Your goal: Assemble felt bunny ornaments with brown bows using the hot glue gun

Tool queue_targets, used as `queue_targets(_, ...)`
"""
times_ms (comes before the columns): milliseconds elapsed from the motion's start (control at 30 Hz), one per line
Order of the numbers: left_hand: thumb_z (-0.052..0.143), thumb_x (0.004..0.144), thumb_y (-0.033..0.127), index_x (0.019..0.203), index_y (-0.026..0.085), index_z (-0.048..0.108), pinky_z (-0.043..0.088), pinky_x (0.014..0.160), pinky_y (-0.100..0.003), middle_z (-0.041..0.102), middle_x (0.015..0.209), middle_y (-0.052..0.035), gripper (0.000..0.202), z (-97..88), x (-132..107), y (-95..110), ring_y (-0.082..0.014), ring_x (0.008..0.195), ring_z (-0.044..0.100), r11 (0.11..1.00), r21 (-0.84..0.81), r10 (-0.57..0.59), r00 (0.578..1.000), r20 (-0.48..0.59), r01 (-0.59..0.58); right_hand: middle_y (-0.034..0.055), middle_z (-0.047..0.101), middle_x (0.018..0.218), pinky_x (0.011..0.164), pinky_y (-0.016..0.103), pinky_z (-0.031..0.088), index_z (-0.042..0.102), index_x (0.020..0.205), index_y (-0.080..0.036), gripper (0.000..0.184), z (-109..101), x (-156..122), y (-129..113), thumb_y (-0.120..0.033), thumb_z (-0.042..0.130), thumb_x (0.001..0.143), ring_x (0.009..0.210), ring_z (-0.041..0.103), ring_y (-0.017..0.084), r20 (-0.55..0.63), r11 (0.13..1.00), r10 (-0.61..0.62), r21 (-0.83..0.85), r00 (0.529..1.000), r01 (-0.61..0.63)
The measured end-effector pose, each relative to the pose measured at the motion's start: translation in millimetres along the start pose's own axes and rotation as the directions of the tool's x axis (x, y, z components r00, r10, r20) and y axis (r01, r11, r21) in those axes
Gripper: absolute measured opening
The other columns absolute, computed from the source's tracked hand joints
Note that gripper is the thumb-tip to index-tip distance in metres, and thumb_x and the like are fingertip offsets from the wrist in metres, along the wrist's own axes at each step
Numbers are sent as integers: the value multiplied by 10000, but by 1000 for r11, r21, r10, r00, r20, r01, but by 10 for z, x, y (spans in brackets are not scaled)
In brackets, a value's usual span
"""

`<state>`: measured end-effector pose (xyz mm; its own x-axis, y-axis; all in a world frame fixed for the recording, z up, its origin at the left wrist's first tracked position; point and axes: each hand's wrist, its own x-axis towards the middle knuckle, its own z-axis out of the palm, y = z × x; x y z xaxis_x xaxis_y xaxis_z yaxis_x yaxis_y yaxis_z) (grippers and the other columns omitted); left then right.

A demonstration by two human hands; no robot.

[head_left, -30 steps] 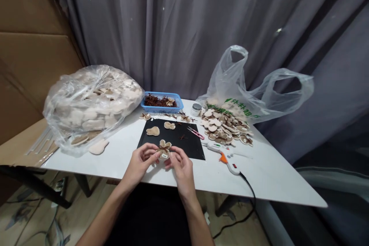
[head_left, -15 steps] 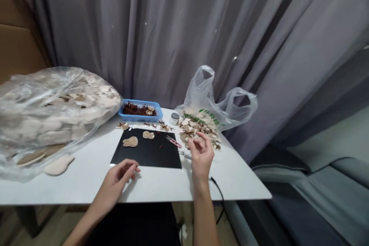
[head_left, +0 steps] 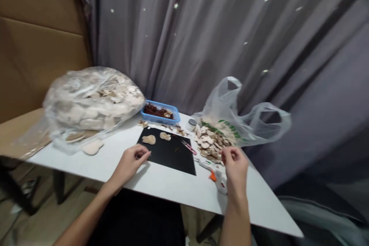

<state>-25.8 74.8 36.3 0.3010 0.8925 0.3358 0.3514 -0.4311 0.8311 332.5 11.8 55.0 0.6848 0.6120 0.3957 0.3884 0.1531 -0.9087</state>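
Note:
My left hand (head_left: 131, 161) rests on the white table (head_left: 173, 188) with its fingers loosely stretched, the tips touching the near left edge of a black mat (head_left: 173, 157); it holds nothing. Two pale rabbit-shaped cut-outs (head_left: 149, 139) lie at the far end of the mat. My right hand (head_left: 235, 167) hovers with fingers loosely bent and apart, and I see nothing in it. It is just in front of a pile of bow-trimmed cut-outs (head_left: 209, 142) and above a white and orange glue gun (head_left: 216, 175).
Pink snips (head_left: 188, 147) lie at the mat's right edge. A blue basket (head_left: 160, 112) of brown bows and a small jar (head_left: 191, 123) stand at the back. A big clear bag of cut-outs (head_left: 92, 102) fills the left; a thin plastic bag (head_left: 248, 123) lies right.
Both hands held one bow-trimmed cut-out; my right hand carried it to the pile at the right and has drawn back without it. My left hand moved to the mat's edge.

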Motion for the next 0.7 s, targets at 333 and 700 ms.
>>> queue_targets(333, 747, 924, 372, 1011, 186, 797, 520, 975, -474, 725, 1029, -142, 211, -102, 690, -375, -321, 983, 671, 946, 282, 111, 976, 187, -162, 66, 767, 749, 641, 335, 529, 794, 821, -200, 282, 917, -1334, -204, -450, 702, 912, 683, 684, 238, 550, 990, -75, 139, 832, -2)
queue_targets(700, 582, 1015, 194, 1155, 295, 858, 505, 996, -381, 683, 1162, -107, 325, 26, 491, -211, -242, 1075, 652, 937, 99, 241, 822, 517, -336, 97, 796, 1211, 879, 393, 577, 843, 1127, -260, 296, 905, -1277, -125, -227, 673, 887, 1076, 722, 286, 588, 986, -118, 168, 800, 22)
